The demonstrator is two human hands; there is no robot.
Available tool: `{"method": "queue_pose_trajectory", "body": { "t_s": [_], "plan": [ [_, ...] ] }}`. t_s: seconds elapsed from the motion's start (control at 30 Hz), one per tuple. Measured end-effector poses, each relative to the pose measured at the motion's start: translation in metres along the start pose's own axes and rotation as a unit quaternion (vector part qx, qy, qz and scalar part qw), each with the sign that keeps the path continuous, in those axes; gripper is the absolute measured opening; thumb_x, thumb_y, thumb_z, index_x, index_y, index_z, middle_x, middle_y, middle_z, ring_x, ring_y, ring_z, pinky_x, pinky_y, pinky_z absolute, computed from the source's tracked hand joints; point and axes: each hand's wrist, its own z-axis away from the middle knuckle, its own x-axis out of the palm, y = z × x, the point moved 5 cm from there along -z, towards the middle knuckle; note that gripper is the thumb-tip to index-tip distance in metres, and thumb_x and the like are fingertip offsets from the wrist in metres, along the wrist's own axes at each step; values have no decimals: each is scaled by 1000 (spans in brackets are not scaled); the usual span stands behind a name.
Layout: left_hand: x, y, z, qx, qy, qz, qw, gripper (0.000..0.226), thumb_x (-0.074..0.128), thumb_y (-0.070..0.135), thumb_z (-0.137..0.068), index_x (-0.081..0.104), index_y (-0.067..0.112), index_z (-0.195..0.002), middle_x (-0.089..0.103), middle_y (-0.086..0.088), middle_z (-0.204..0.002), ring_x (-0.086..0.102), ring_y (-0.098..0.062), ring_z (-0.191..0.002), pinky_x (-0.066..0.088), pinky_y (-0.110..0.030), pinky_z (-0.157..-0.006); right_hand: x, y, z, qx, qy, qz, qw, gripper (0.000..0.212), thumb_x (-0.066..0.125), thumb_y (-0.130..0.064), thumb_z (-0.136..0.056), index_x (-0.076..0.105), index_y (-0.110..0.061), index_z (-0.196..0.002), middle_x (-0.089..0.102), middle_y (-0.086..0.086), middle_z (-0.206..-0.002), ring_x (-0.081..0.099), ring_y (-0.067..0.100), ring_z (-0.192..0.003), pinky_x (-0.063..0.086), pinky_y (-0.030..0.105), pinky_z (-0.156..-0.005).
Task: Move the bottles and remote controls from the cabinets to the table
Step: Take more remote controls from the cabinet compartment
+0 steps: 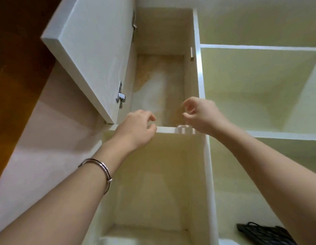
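White upper cabinet [189, 76], its door [93, 50] swung open leftward; a small white item [186, 129], too blurred to identify, sits at the shelf's front edge.

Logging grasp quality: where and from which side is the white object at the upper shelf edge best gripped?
Take the white object by its near end, likely from the open front: only that end shows at the shelf edge, right hand beside it.

I note soft, even, yellowish light. A pale glare patch lies on the cabinet back wall [153, 89] near centre. The 10 o'clock corner is dim. Shelf edges [259, 46] bow toward 3 o'clock. Focus is soft throughout.
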Motion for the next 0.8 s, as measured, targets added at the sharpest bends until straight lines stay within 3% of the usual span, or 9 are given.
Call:
{"method": "queue_pose_trajectory", "body": {
  "t_s": [0.07,0.1,0.17,0.27,0.37,0.43,0.53,0.73,0.8],
  "plan": [
    [8,-6,-12,-12,2,2,1000,26,45,24,-90,61,16,-109,60,-4,-120,53,-23,-114,44,-38,-95,10,-4,-17,11,-33,51,998,32,50,-19,-89,59,-6,-117,63,13,-117,56,28,-110,48,31,-83],
    [11,-9,-16,-17,21,4,1000,24,44,25,-90,62,17,-104,62,-3,-116,55,-23,-110,46,-37,-91,16,-6,-26,20,-58,69,996,31,49,-19,-88,60,-5,-113,64,13,-112,58,29,-102,53,33,-70],
    [15,-16,-21,-19,69,-9,997,23,41,28,-90,61,16,-92,65,-1,-102,58,-25,-98,47,-35,-77,32,-6,-42,48,-122,105,986,25,46,-16,-83,64,-7,-97,64,10,-95,60,26,-77,45,24,-41],
    [17,-20,-15,45,174,-91,980,32,31,32,-87,45,15,-65,58,-4,-67,50,-28,-65,22,-25,-46,51,2,-62,85,-176,157,968,13,47,-16,-77,57,-11,-70,59,5,-78,59,24,-65,48,24,-58],
    [11,-13,-5,112,251,-142,951,32,37,27,-81,36,19,-50,49,-2,-41,30,-21,-42,3,-15,-45,58,7,-69,114,-213,194,951,21,53,-19,-82,47,-13,-63,52,3,-73,49,19,-53,40,23,-52],
    [14,-14,-6,119,267,-150,945,31,38,26,-80,30,21,-51,47,-1,-38,29,-22,-40,11,-19,-45,58,5,-68,114,-254,242,930,25,54,-24,-86,47,-10,-66,49,3,-75,44,18,-53,40,27,-56],
    [17,-17,-7,128,270,-141,944,28,38,26,-81,26,23,-56,46,-1,-38,43,-24,-38,22,-22,-51,62,-4,-63,109,-333,315,882,23,50,-30,-91,57,-8,-86,48,2,-67,45,16,-54,41,27,-57],
    [22,-22,-7,138,261,-139,945,33,38,27,-83,39,18,-51,48,-1,-43,48,-24,-44,26,-23,-52,78,-8,-64,94,-369,348,857,36,40,-20,-93,46,-10,-58,46,3,-60,41,16,-51,35,25,-50],
    [23,-25,-3,142,260,-138,945,34,38,29,-83,44,17,-52,49,0,-46,49,-24,-46,30,-25,-52,79,-9,-61,98,-393,347,846,45,39,-18,-94,48,-10,-50,48,2,-46,43,15,-40,34,24,-48]
  ]
}}
